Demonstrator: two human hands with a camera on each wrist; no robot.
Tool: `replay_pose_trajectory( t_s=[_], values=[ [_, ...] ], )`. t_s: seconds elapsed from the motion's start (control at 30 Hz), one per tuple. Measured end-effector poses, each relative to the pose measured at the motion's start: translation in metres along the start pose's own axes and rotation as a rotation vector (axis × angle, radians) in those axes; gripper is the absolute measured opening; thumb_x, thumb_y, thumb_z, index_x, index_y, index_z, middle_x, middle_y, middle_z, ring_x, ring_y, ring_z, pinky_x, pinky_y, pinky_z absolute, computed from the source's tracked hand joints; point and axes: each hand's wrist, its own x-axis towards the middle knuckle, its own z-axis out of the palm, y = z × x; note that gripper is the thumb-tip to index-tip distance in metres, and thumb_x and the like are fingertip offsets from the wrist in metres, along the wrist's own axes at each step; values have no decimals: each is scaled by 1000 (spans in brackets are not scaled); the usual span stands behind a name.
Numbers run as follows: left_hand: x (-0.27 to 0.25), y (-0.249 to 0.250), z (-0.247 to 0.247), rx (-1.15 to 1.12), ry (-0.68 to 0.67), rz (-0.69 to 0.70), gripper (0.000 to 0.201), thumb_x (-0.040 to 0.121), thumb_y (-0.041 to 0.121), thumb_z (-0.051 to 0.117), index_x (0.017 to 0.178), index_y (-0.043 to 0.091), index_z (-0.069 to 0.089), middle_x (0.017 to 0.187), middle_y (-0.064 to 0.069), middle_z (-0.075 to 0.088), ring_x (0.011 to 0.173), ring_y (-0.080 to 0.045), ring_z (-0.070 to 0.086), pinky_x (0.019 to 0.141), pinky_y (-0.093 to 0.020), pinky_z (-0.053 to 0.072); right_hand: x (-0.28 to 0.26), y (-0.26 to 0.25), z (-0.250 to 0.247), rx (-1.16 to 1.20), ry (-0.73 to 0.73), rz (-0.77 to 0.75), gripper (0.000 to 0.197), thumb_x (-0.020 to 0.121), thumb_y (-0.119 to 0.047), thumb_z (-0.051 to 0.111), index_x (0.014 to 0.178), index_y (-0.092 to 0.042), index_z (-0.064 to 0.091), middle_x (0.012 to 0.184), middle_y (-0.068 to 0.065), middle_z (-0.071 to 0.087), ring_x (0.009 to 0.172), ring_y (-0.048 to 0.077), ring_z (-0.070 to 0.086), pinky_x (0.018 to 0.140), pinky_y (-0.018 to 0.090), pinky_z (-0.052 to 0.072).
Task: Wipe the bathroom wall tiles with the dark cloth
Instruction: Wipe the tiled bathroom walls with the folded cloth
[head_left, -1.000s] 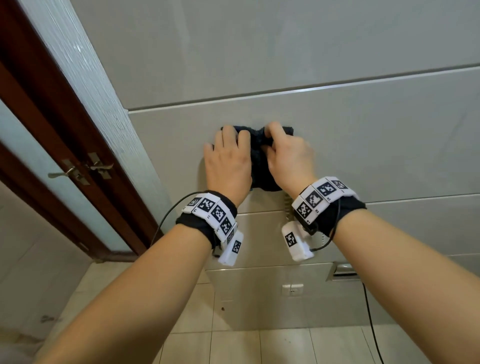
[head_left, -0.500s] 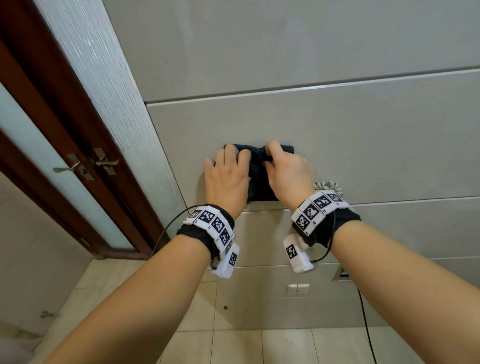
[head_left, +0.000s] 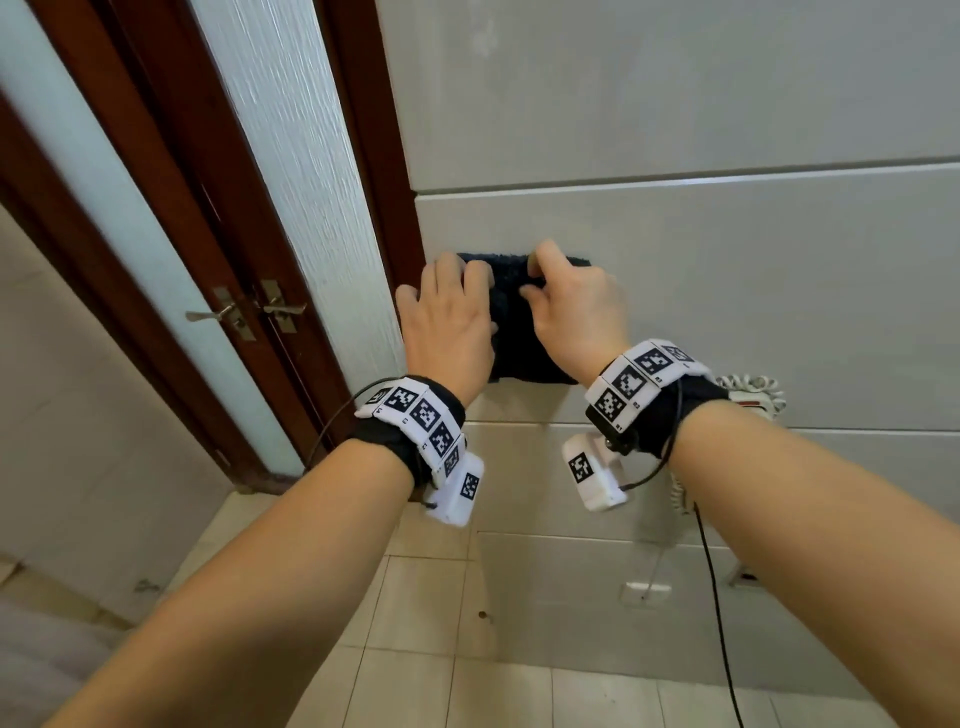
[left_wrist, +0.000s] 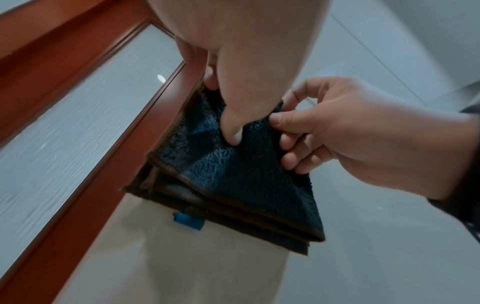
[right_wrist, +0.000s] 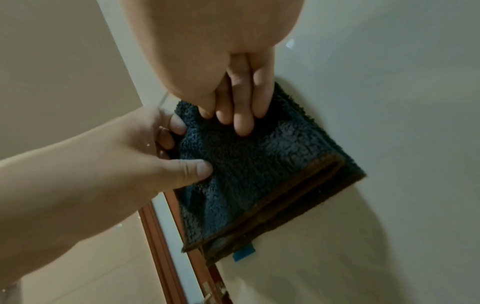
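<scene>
A folded dark cloth (head_left: 514, 332) with a brown hem lies flat against the grey wall tile (head_left: 727, 291), close to the door frame. My left hand (head_left: 447, 317) holds its left part, thumb on the face and fingers curled over the edge. In the left wrist view that thumb (left_wrist: 233, 133) digs into the cloth (left_wrist: 233, 176). My right hand (head_left: 571, 312) holds the right part with curled fingers. The right wrist view shows its fingertips (right_wrist: 244, 123) pressing the cloth (right_wrist: 249, 174). A blue tag (left_wrist: 188, 222) sticks out below.
A red-brown door frame (head_left: 384, 182) and a frosted glass door with metal handles (head_left: 280, 309) stand just left of the cloth. A white coiled cord (head_left: 753, 395) hangs on the wall at the right, with a black cable (head_left: 717, 597) below. Beige floor tiles (head_left: 415, 597) lie beneath.
Both hands have slid the cloth left along the wall tile until it sits beside the door frame. Their hold on it looks the same.
</scene>
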Motion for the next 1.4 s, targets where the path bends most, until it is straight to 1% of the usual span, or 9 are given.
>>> replay_pose_trajectory(
  t_s=[0.1,0.2,0.33,0.43,0.53,0.73,1.07,1.27,1.4],
  values=[
    [23,-14,-21,-4,45,-10,51,70,27,82,111,17,53,109,-8,49,96,-27,50,76,-41,36,25,-19,-13,33,62,-33,13,93,-24,54,104,-16,53,78,7,66,72,34,61,65,42,51],
    [44,-22,-38,-18,81,12,50,72,26,81,112,16,53,111,-8,49,97,-27,50,78,-41,36,44,-27,-25,58,123,-25,13,93,-26,54,103,-18,53,79,5,66,74,32,61,65,42,50],
    [43,-21,-38,-25,100,15,51,72,25,82,113,15,53,112,-9,49,97,-27,50,77,-42,40,42,-24,-22,22,129,-49,15,93,-26,53,106,-19,52,77,4,65,72,32,59,65,43,51],
    [31,-20,-26,-20,85,27,52,72,27,81,114,15,53,111,-9,49,96,-27,50,77,-42,41,30,-14,-8,-8,105,-68,18,91,-25,53,108,-19,50,77,4,65,72,34,60,64,44,52],
    [11,-18,-7,-9,45,37,52,72,28,81,113,13,53,110,-10,50,94,-28,50,75,-42,40,12,-4,9,-18,44,-80,19,90,-23,53,108,-19,47,75,3,65,67,33,61,62,44,53],
    [-35,-15,37,9,-28,22,53,70,31,83,111,14,53,106,-10,50,92,-28,49,74,-40,38,-30,13,51,-36,-84,-37,28,83,-18,56,108,-19,44,77,1,66,67,35,61,60,44,53],
    [-102,-10,96,1,-138,4,55,64,30,87,106,14,55,100,-9,49,89,-28,47,72,-38,33,-91,42,100,-1,-249,37,32,86,-17,56,116,-20,45,83,-1,66,73,33,63,64,44,53],
    [-113,5,107,24,-146,-33,54,65,25,86,105,12,53,100,-11,50,89,-30,49,73,-40,34,-108,57,101,-9,-255,43,36,88,-16,50,122,-26,43,89,-5,65,77,30,63,63,41,52],
    [-107,21,103,12,-132,-16,53,65,26,86,104,11,54,99,-11,50,90,-31,49,72,-41,34,-112,67,87,-1,-245,77,36,87,-16,49,121,-26,43,90,-5,66,79,31,64,66,43,52]
  ],
)
